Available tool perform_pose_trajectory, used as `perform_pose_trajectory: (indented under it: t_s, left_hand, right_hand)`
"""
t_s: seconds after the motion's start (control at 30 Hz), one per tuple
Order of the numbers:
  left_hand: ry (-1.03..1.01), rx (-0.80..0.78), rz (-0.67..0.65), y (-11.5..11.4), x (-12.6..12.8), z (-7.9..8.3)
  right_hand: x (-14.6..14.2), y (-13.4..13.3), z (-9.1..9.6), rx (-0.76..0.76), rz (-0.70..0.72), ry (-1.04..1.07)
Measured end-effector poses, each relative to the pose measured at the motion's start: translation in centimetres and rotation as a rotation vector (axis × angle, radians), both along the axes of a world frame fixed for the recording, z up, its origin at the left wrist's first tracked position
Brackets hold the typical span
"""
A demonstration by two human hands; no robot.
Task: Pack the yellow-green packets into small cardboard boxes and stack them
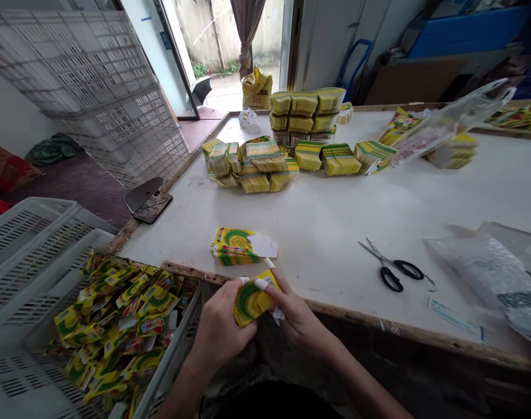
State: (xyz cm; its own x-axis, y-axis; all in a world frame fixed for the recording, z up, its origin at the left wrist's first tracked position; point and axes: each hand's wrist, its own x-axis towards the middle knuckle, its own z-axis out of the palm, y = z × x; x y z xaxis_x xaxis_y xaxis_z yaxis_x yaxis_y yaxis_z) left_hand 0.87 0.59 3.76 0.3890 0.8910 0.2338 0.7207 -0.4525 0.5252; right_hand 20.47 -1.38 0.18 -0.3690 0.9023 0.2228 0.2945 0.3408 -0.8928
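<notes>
Both my hands hold one small yellow-green carton point(253, 297) just below the table's front edge. My left hand point(219, 326) wraps its left side with the fingers curled. My right hand point(294, 317) pinches its right side; white tape covers the fingertips. A short stack of flat yellow-green cartons point(237, 246) lies on the white table point(335, 209) right above my hands. To my left a white plastic crate point(12, 326) holds a loose heap of folded cartons point(117, 314).
Bundles of flat cartons point(291, 145) are piled at the table's far side. Black-handled scissors point(394, 269) lie to the right, with clear plastic bags point(496, 279) beyond them. Two phones point(148, 201) rest on the table's left corner. Empty crates point(99, 81) are stacked at the left.
</notes>
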Motion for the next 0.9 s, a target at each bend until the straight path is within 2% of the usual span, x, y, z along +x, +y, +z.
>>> perform_pose_trajectory:
  t_s: [0.1,0.17,0.23,0.3,0.4,0.43,0.5,0.6,0.67,0.77,0.9]
  left_hand:
    - [0.010,0.003,0.051,-0.2,-0.1,-0.6]
    - [0.017,-0.026,0.121,-0.3,-1.3,-0.9]
    - [0.061,-0.064,0.272,-0.2,-3.9,-1.0]
    - [0.175,-0.091,0.475,0.0,-7.7,-1.0]
    - [0.434,-0.032,0.604,0.0,-13.5,-1.2]
    - [0.463,-0.025,0.639,-0.1,-14.9,-1.4]
    - [0.389,-0.103,0.656,-0.5,-16.3,-2.0]
    - [0.092,-0.299,0.581,-1.7,-14.6,-3.5]
    - [-0.080,-0.352,0.511,-2.5,-11.6,-4.7]
    - [-0.356,-0.572,0.279,-3.6,-6.2,-5.9]
    - [-0.853,-0.589,0.310,-2.9,-1.0,-6.7]
  right_hand:
    - [-1.4,0.0,-0.7,-0.024,-0.057,0.011]
    - [-2.0,0.3,-0.6,-0.028,-0.061,0.034]
    - [-2.2,1.3,-0.1,-0.026,-0.104,0.038]
    - [-2.3,3.1,0.6,-0.011,-0.220,-0.022]
    - [-2.8,6.5,1.4,0.054,-0.413,-0.226]
    - [-3.1,7.6,1.4,0.065,-0.437,-0.270]
    - [-3.9,9.4,1.2,0.069,-0.451,-0.329]
    - [-4.9,10.9,0.8,0.063,-0.459,-0.379]
    - [-5.2,11.3,0.6,0.065,-0.466,-0.395]
    - [-5.1,11.3,0.5,0.074,-0.457,-0.364]
    - [-4.6,9.1,-0.1,0.101,-0.396,-0.167]
